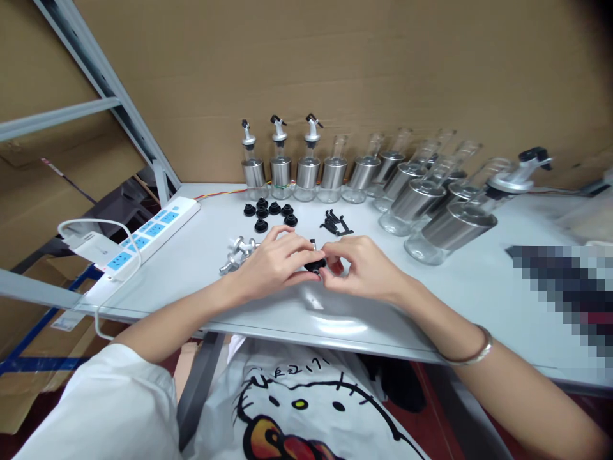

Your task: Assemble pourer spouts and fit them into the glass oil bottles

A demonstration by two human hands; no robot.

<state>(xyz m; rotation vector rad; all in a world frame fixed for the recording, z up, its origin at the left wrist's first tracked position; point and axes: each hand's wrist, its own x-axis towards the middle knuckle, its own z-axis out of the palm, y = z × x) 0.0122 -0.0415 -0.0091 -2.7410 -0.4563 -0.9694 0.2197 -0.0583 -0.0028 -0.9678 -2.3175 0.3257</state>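
My left hand [278,260] and my right hand [366,267] meet over the table, their fingertips pinching a small black bottle stopper [313,264] between them. Fingers cover much of it, so its exact shape is partly hidden. Several silver pourer spouts [238,253] lie beside my left hand, partly behind it. Farther back sits a group of loose black stoppers [262,214]. Beyond my right hand is a little pile of black levers [335,222].
Along the cardboard wall, glass bottles with steel sleeves [333,172] stand in a row and cluster rightward. Some carry pourers, like the near-right bottle [460,225]. A white power strip [148,236] with a plugged-in charger [96,249] lies left. The table's front edge [306,338] runs below my hands.
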